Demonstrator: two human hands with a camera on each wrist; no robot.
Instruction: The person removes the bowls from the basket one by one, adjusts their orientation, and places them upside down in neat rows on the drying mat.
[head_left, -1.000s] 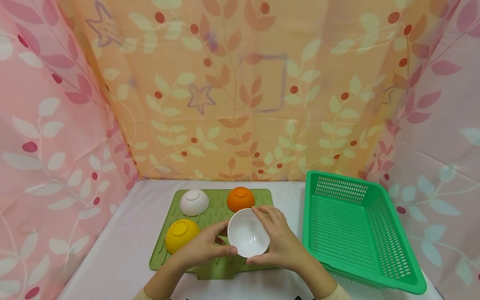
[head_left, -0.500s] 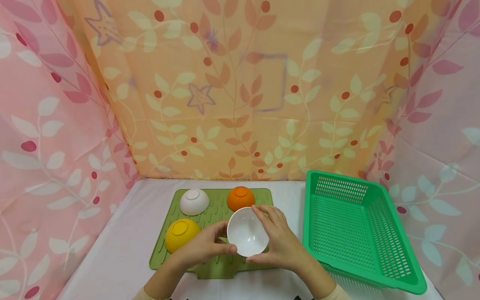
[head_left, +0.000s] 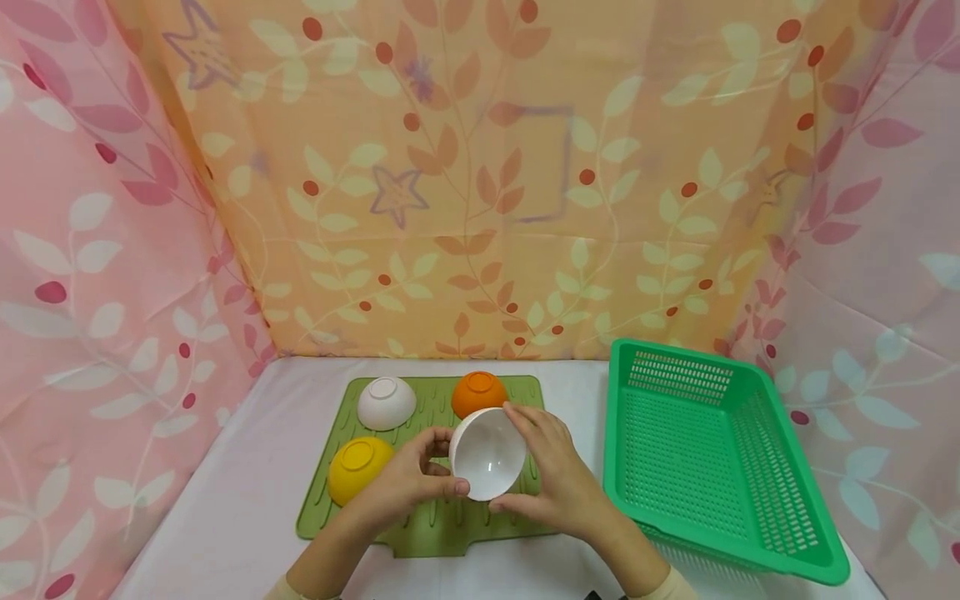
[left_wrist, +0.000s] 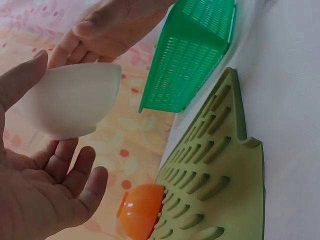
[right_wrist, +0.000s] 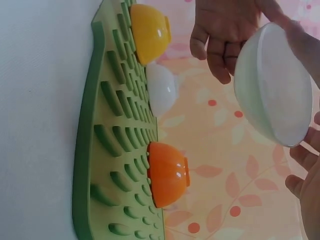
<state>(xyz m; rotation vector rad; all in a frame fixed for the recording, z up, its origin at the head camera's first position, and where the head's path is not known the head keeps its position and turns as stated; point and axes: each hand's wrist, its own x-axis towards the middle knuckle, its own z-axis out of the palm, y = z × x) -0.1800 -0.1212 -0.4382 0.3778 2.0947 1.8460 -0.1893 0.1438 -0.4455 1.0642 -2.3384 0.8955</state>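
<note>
Both hands hold a small white bowl (head_left: pixel 487 457) above the front of a green draining mat (head_left: pixel 430 540). Its hollow side is turned toward the head camera and tipped to the right. My left hand (head_left: pixel 411 482) has its thumb at the rim, while its fingers support the bowl's underside (left_wrist: pixel 75 100) in the left wrist view. Fingers and thumb of my right hand (head_left: pixel 561 479) grip the opposite rim. Upside down on the mat rest an orange bowl (head_left: pixel 478 395), a second white bowl (head_left: pixel 386 407) and a yellow bowl (head_left: pixel 356 473), partly covered by the left hand.
To the right of the mat stands a green perforated basket (head_left: pixel 613 425), with nothing inside. A white cloth (head_left: pixel 247 467) covers the table. Leaf-patterned curtains (head_left: pixel 465 167) hang at the back and along both sides.
Between half a second ago and now, the held bowl has turned to the right and risen slightly, showing more of its outer left side. Other bowls and the basket stay put.
</note>
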